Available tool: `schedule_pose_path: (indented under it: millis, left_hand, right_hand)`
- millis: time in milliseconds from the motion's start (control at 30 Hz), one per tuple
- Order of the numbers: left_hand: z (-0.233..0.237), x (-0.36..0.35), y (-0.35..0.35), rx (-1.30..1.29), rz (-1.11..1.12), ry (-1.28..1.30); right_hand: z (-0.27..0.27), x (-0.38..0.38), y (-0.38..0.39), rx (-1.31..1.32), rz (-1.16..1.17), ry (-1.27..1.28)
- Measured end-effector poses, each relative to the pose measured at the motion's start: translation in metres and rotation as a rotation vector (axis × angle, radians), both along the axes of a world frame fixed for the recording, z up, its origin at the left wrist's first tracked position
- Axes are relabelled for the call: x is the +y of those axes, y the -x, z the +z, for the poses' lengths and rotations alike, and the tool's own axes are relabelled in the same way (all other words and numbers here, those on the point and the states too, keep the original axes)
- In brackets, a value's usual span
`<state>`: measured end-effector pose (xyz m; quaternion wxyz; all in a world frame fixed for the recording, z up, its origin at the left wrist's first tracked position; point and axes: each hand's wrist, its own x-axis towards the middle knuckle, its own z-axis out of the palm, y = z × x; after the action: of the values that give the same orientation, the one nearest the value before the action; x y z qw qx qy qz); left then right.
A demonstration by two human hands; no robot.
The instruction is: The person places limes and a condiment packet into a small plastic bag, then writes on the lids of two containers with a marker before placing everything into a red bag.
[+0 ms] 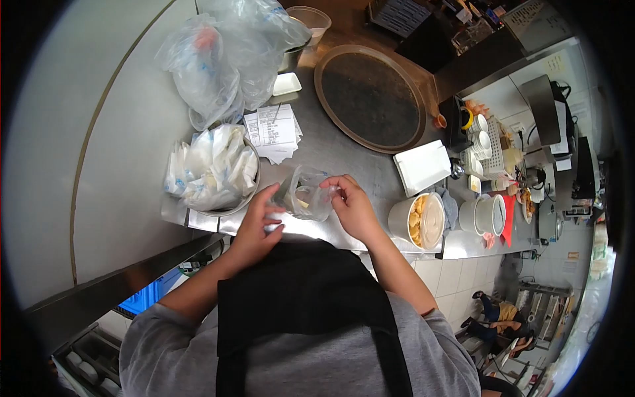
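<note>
Transparent plastic forms the small, crumpled bag at the steel bench's near edge in the head view, its right side pinched in the right hand's narrow grip, the left hand's grip spread loosely beside it.

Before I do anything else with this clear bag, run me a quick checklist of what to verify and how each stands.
1. Right hand on the clear bag: ok, the fingertips are at its edge.
2. Left hand gripping the bag: cannot tell; it is beside the bag, but its contact is unclear.
3. Bag contents identifiable: cannot tell; something yellowish shows through the plastic.
4. Round tray clear of both hands: ok, it lies beyond them.
5. White tub fully covered: not ok, yellowish pieces are exposed.
</note>
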<state>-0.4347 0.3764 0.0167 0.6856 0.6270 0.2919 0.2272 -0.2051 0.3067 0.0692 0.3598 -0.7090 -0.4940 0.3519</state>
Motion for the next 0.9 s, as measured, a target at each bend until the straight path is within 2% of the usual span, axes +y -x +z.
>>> schedule_pose_path:
  millis: [33, 100, 167, 233, 300, 367, 433, 467, 500, 533, 567, 600, 633, 667, 700, 733, 767, 833, 900]
  left_hand:
    - [-0.008, 0.001, -0.006, 0.002, -0.007, 0.000]
    - [-0.015, 0.013, -0.025, 0.258, 0.053, -0.686]
    - [-0.016, 0.035, -0.044, 0.190, 0.050, -0.662]
    - [-0.022, 0.051, -0.063, 0.192, -0.067, -0.772]
    - [-0.021, 0.056, -0.072, 0.137, -0.134, -0.797]
    - [-0.026, 0.056, -0.088, 0.134, -0.389, -0.433]
    - [-0.081, 0.051, -0.096, -0.050, -0.279, -0.581]
    - [-0.098, 0.048, -0.097, -0.007, -0.347, -0.550]
    - [-0.067, 0.038, -0.087, 0.010, -0.316, -0.549]
    - [-0.079, 0.037, -0.085, 0.187, -0.414, -0.563]
    - [-0.098, 0.036, -0.085, 0.077, -0.418, -0.688]
    - [-0.100, 0.034, -0.087, -0.039, -0.450, -0.688]
    - [-0.110, 0.031, -0.089, -0.161, -0.374, -0.949]
    - [-0.079, 0.031, -0.098, -0.322, -0.492, -1.038]
    - [-0.065, 0.016, -0.103, -0.257, -0.455, -0.662]
    - [-0.066, 0.020, -0.109, -0.233, -0.593, -0.492]
    - [-0.077, 0.022, -0.113, -0.174, -0.656, -0.431]
    - [-0.116, 0.023, -0.123, -0.110, -0.757, -0.405]
    - [-0.156, 0.025, -0.135, -0.095, -0.826, -0.429]
  right_hand:
    - [0.001, -0.002, 0.002, 0.002, -0.007, 0.000]
    - [0.010, -0.001, 0.006, -0.052, 0.010, -0.010]
    - [0.022, -0.001, 0.017, -0.059, 0.032, -0.005]
    - [0.023, -0.001, 0.026, -0.068, 0.059, -0.001]
    - [0.015, -0.003, 0.034, -0.292, 0.159, -0.107]
    - [-0.005, -0.004, 0.037, -0.290, 0.169, -0.207]
    - [-0.013, -0.005, 0.027, -0.410, 0.253, -0.218]
    - [-0.015, -0.006, 0.023, -0.457, 0.320, -0.318]
    - [-0.016, -0.009, 0.019, -0.524, 0.380, -0.405]
    - [-0.017, -0.012, 0.020, -0.425, 0.362, -0.342]
    - [-0.022, -0.016, 0.016, -0.450, 0.464, -0.365]
    - [-0.027, -0.023, 0.018, -0.439, 0.452, -0.373]
    - [-0.034, -0.029, 0.023, -0.383, 0.326, -0.435]
    - [-0.024, -0.038, 0.028, -0.241, 0.290, -0.345]
    - [-0.002, -0.045, 0.031, -0.169, 0.291, -0.336]
    - [-0.012, -0.048, 0.031, -0.131, 0.282, -0.457]
    - [-0.019, -0.048, 0.028, -0.208, 0.277, -0.555]
    - [0.002, -0.061, 0.024, -0.133, 0.220, -0.416]
    - [0.031, -0.074, 0.017, -0.062, 0.174, -0.382]
